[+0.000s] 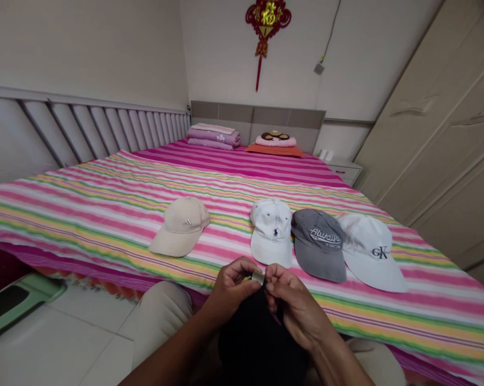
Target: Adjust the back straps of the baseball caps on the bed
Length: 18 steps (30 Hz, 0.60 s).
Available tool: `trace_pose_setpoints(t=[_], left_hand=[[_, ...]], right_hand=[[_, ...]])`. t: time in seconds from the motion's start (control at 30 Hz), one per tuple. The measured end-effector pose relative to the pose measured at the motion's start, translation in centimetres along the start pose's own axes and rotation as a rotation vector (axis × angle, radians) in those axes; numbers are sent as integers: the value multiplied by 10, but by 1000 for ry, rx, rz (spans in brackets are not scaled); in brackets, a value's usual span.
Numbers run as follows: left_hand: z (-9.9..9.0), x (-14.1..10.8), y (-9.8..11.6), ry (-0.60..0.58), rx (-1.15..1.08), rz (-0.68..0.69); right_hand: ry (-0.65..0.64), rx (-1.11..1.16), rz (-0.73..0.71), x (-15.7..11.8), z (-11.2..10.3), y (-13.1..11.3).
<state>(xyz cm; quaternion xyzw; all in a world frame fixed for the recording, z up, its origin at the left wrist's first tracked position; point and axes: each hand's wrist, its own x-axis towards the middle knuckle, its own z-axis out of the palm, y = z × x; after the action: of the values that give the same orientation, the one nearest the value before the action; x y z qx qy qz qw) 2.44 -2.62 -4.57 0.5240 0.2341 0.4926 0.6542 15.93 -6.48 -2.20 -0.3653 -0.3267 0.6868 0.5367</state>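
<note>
Pinching a small, smooth metal buckle (258, 276) in the bent fingers of left hand (236, 289); with right hand (293, 303), gripping the dark strap (265, 284) just beside it. Directly below the fingers, soft black cloth (260, 343). Beyond the fingertips, on striped fabric (113, 214), round-crowned, curved-brimmed caps: beige (183, 228) leftward; white (270, 233) ahead; grey (320, 246) and white-lettered "CK" (372, 254) rightward.

**Hands together, low centre**

Left hand (237, 287), right hand (292, 297) nearly meet, fingertips pinched, thumbs toward each other. Both forearms rise from the bottom edge, slanting inward. Wrists apart, fingers curled. Bent knees (167, 300) either side, right one partly behind its forearm.
</note>
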Motion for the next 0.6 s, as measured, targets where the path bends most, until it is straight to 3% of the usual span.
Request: trace_pose_setpoints(t=[0.13, 0.3, 0.43, 0.6], left_hand=[[0, 0, 1, -6, 12, -42], [-2, -1, -5, -59, -186, -160], [-3, -2, -8, -32, -190, -159], [-1, -2, -4, -87, -194, -161]], right_hand=[[25, -41, -24, 0, 0, 1], [16, -2, -26, -2, 0, -3], [9, 6, -59, -3, 0, -3], [6, -22, -60, -2, 0, -1]])
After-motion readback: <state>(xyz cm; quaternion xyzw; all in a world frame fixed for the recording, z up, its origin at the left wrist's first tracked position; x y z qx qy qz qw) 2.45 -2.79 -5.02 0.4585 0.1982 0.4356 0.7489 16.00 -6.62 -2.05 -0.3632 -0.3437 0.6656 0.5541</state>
